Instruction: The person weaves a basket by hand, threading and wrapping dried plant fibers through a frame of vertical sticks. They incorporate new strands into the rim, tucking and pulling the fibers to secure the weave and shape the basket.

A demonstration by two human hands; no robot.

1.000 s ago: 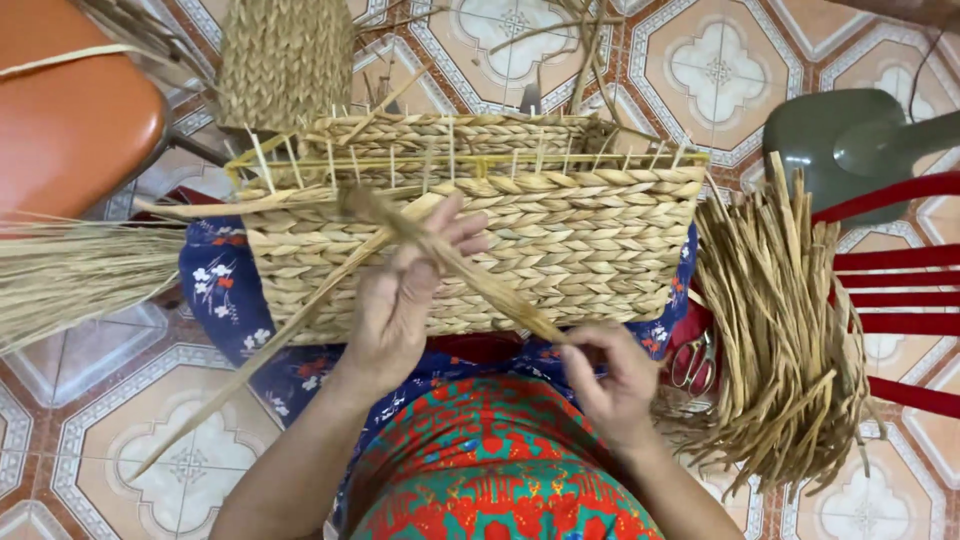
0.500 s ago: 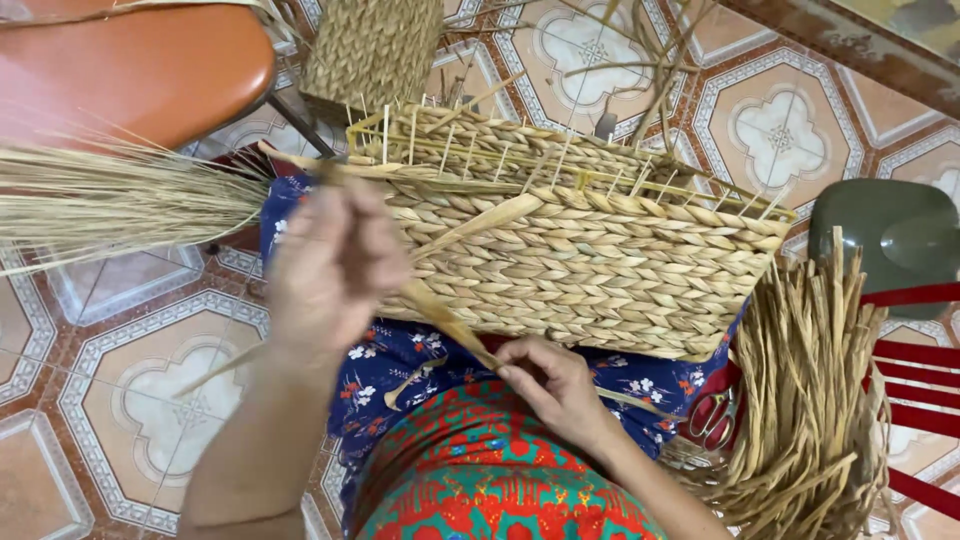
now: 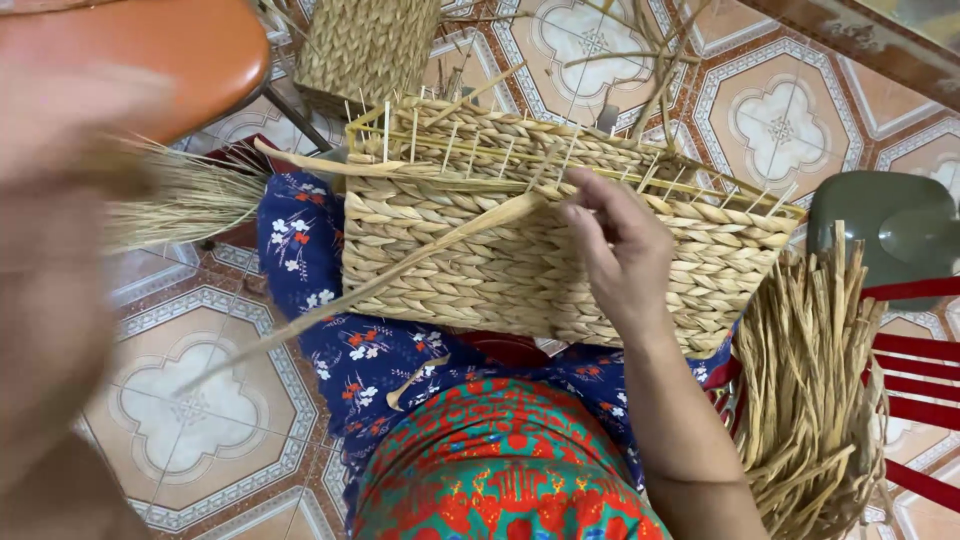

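Woven basket, straw bundle beside, blurred left hand in front

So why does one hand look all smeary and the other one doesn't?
In the head view, the left hand is close to the camera and motion-blurred into a soft smear; the right hand on the woven basket is sharp, the light is even, and there is no glare.

Basket on lap, seemingly.

No packages, labels, signs or screens visible anywhere. Around the woven basket there is only loose straw and tiled floor. Nothing printed shows.
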